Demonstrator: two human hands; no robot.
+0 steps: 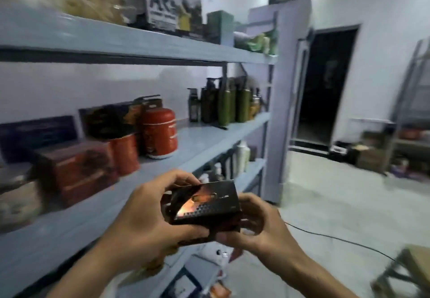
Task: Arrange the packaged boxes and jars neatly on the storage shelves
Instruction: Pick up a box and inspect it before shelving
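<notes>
A small black box with an orange glow print (206,202) is held in front of the middle shelf (204,139). My left hand (149,216) grips its left side, fingers curled over the top edge. My right hand (253,223) holds its right and lower side. On the middle shelf stand a red jar (159,132), a second red jar (125,153) in front of it, a dark red box (76,169), and black boxes (109,120) behind them. The view is motion-blurred.
Green and dark bottles (225,102) stand at the shelf's far end. The top shelf (130,41) carries boxes and packets. Lower shelves hold white bottles (242,155). A dark doorway (325,88), floor boxes (370,155), a cable (337,237) and a stool (404,272) lie to the right.
</notes>
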